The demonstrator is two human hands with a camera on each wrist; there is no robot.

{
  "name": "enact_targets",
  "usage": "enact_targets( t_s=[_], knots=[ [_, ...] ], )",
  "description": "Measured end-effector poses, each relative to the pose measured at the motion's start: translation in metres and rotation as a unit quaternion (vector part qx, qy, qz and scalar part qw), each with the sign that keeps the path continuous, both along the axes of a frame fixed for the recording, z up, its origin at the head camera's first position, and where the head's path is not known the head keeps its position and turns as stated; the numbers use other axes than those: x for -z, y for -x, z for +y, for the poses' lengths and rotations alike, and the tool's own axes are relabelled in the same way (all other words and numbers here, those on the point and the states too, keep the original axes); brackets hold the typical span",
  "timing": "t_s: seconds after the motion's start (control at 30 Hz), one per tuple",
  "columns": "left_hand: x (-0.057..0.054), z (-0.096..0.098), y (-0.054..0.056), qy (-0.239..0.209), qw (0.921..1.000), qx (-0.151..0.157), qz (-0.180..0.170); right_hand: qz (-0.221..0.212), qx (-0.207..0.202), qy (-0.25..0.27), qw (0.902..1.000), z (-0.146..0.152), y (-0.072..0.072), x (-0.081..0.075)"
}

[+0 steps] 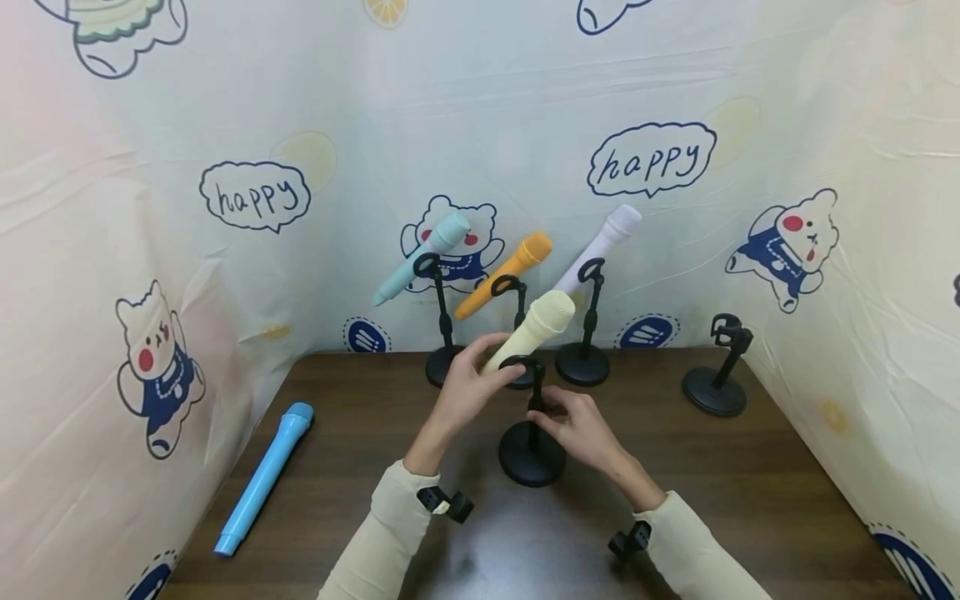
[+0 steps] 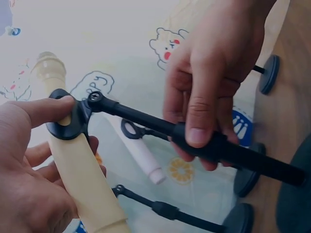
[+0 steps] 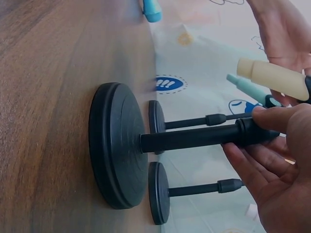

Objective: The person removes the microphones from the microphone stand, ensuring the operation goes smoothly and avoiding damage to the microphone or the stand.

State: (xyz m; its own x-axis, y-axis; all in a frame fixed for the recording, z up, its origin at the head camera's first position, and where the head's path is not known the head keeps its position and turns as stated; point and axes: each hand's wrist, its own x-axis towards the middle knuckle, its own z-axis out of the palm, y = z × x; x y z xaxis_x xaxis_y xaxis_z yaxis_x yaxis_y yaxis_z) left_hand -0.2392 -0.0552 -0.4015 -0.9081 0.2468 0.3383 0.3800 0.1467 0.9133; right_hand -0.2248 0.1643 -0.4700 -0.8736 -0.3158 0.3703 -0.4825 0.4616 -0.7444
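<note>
A cream microphone (image 1: 538, 325) sits tilted in the ring clip of a black desk stand (image 1: 532, 458) near the middle of the table. My left hand (image 1: 467, 390) grips the microphone's body, its thumb pressing on the clip (image 2: 68, 130) in the left wrist view. Around the collar of the stand's pole (image 3: 189, 138), my right hand (image 1: 588, 429) curls its fingers and thumb. The round base rests flat on the table. In the head view, the fingers of the left hand and the clip hide part of the microphone's lower body.
Behind stand a teal microphone (image 1: 408, 271), an orange microphone (image 1: 495, 283) and a lilac microphone (image 1: 600, 246), each in a black stand. A stand without a microphone (image 1: 715, 392) is at the right. A blue microphone (image 1: 266, 475) lies on the table (image 1: 360, 433) at the left.
</note>
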Motion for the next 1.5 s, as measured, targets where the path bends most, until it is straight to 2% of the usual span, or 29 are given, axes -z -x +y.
enact_targets(
  t_s=[0.23, 0.4, 0.63, 1.0, 1.17, 1.5],
  knots=[
    [0.012, 0.003, 0.005, -0.064, 0.9975, 0.028, -0.008, 0.003, -0.002, 0.003, 1.0, 0.0, 0.002, 0.0],
    [0.019, 0.007, 0.005, -0.119, 0.9917, 0.036, -0.032, -0.002, 0.001, 0.003, 1.0, 0.0, 0.003, 0.0],
    [0.032, 0.015, 0.005, -0.214, 0.9728, 0.055, -0.071, -0.013, 0.007, 0.004, 0.9999, 0.0, 0.003, 0.0],
    [0.05, 0.03, 0.006, -0.323, 0.9407, 0.065, -0.082, -0.009, 0.016, 0.01, 0.9998, -0.002, 0.002, 0.001],
    [0.055, 0.036, 0.006, -0.356, 0.9281, 0.065, -0.087, -0.012, 0.021, 0.014, 0.9996, -0.003, 0.003, 0.002],
    [0.056, 0.04, 0.003, -0.365, 0.9253, 0.047, -0.091, -0.006, 0.023, 0.011, 0.9996, -0.002, 0.004, 0.003]
  ],
)
